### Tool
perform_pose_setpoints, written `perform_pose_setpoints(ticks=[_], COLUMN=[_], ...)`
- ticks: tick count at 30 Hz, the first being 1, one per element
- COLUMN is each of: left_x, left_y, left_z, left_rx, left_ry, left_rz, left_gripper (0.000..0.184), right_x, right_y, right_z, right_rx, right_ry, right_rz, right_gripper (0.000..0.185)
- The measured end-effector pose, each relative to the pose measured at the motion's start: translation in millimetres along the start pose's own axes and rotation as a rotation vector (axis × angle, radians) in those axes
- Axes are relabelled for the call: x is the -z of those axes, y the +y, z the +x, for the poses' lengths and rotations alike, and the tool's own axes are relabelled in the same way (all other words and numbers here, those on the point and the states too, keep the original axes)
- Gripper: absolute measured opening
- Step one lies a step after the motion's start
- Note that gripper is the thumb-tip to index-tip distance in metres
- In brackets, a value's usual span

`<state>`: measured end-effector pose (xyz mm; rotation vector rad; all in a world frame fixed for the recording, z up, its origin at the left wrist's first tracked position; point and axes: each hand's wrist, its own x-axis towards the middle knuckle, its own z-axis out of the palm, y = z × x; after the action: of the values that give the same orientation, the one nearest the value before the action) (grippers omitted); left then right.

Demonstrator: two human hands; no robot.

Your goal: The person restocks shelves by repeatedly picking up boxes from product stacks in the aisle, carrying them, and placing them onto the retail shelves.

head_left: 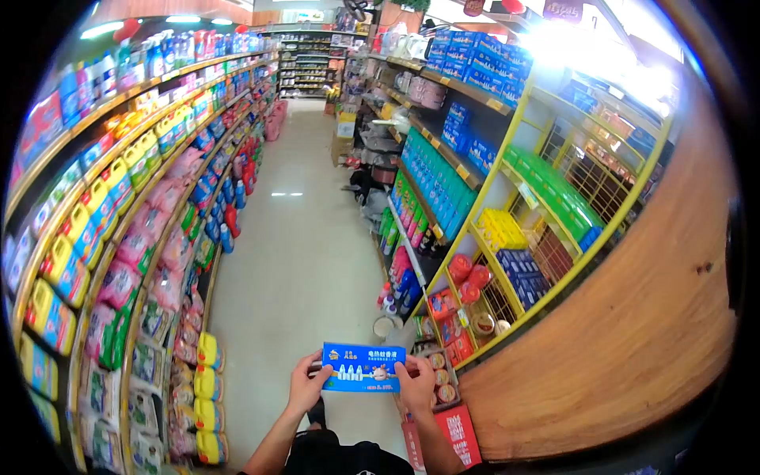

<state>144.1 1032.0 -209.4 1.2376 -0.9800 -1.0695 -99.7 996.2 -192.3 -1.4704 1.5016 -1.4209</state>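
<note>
A flat blue box (pixel 363 368) with white printing and pictures of small white bottles is held out level in front of my body. My left hand (pixel 308 380) grips its left end, the thumb lying on the printed face. At the right end, my right hand (pixel 417 382) is closed on it in the same way, thumb on top. The fingers under the box are hidden. Close to my right hand stands a carton of round tins (pixel 443 377) on the floor side of the yellow rack.
Long shelves of detergent bottles and bags (pixel 119 229) line the left. On the right are shelves with blue boxes (pixel 475 59) and spray cans, then a yellow rack (pixel 507 321) and a wooden panel (pixel 617 348). A tiled aisle floor (pixel 289 214) runs between them.
</note>
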Motion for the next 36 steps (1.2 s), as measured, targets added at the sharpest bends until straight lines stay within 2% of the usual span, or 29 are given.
perform_pose_setpoints(ticks=[6, 12, 15, 21, 22, 26, 32, 36], left_x=[-1.1, -25.2, -44.7, -88.9, -110.9, -155.9, -220.6, -269.9], left_y=[18.1, 33.9, 26.5, 13.1, 15.6, 35.6, 60.2, 64.5], left_z=[168.8, 298.6, 365.2, 506.4, 556.7, 657.4, 767.9, 845.9], left_rx=[0.021, -0.005, -0.038, -0.057, -0.067, -0.12, -0.292, -0.371], left_ry=[-0.16, -0.312, -0.356, -0.384, -0.414, -0.475, -0.552, -0.587], left_rz=[0.026, 0.033, 0.038, 0.048, 0.029, -0.003, -0.012, 0.016], left_gripper=[0.048, 0.051, 0.052, 0.054, 0.054, 0.053, 0.048, 0.045], right_x=[-60.5, -105.7, -124.9, -162.3, -167.5, -170.7, -176.0, -179.3], right_y=[-4.3, 22.9, 45.7, 81.5, 87.4, 74.0, 67.9, 81.6], right_z=[118.4, 215.4, 272.9, 416.2, 466.1, 563.4, 657.1, 717.0], right_rx=[0.0, -0.093, -0.067, 0.055, 0.087, 0.134, 0.211, 0.356], right_ry=[0.124, 0.3, 0.368, 0.42, 0.451, 0.505, 0.521, 0.623], right_rz=[-0.06, 0.0, 0.022, 0.035, 0.042, 0.049, 0.141, -0.051], right_gripper=[0.023, 0.022, 0.021, 0.022, 0.023, 0.023, 0.03, 0.031])
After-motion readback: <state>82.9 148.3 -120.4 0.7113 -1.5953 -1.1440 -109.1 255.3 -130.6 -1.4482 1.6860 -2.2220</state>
